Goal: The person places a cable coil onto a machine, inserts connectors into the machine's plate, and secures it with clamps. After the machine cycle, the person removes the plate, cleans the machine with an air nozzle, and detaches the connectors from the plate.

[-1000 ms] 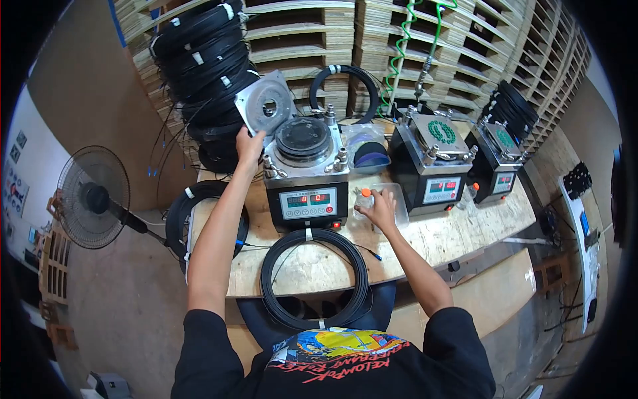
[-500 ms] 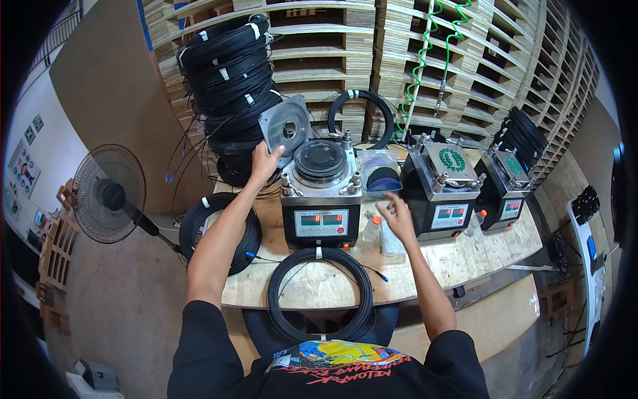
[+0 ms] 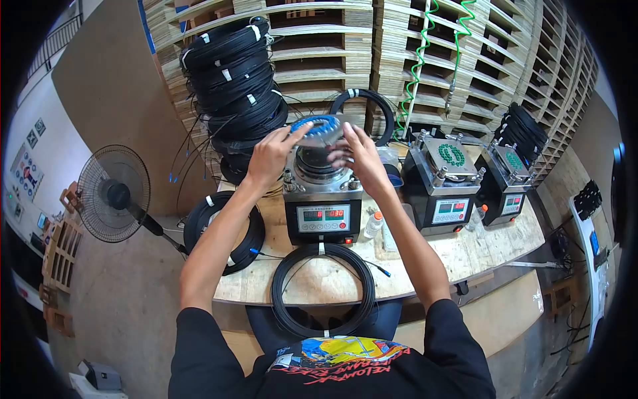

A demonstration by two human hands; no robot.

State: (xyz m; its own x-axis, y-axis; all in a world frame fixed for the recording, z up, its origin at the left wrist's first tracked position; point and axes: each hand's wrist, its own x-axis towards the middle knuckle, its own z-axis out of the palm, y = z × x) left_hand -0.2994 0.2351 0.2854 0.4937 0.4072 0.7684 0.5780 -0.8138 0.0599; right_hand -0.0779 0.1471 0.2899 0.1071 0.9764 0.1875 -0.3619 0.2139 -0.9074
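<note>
A square metal polishing plate [image 3: 330, 139] with a ring of blue connectors on top is held above the front polishing machine [image 3: 323, 216]. My left hand [image 3: 271, 158] grips its left edge, the index finger lying over the top. At the plate's right edge my right hand [image 3: 361, 158] closes around the corner, its fingers blurred by motion. The round black turntable [image 3: 312, 161] of the machine is partly hidden under the plate and fingers. Red digits are lit on the machine's front panel. Before it lies a coil of black cable [image 3: 276, 286] with blue-tipped ends.
Two more polishing machines [image 3: 452, 211] [image 3: 512, 203] with green-dotted plates stand at right. A bottle with an orange cap [image 3: 373, 226] is beside the front machine. Stacked black cable coils [image 3: 229, 86] rise at back left, and a fan [image 3: 113, 193] stands left of the table.
The plate has turned from steeply tilted in my left hand to nearly level over the machine, showing blue connectors. My right hand has come up to its right edge. The right-hand display digits have changed.
</note>
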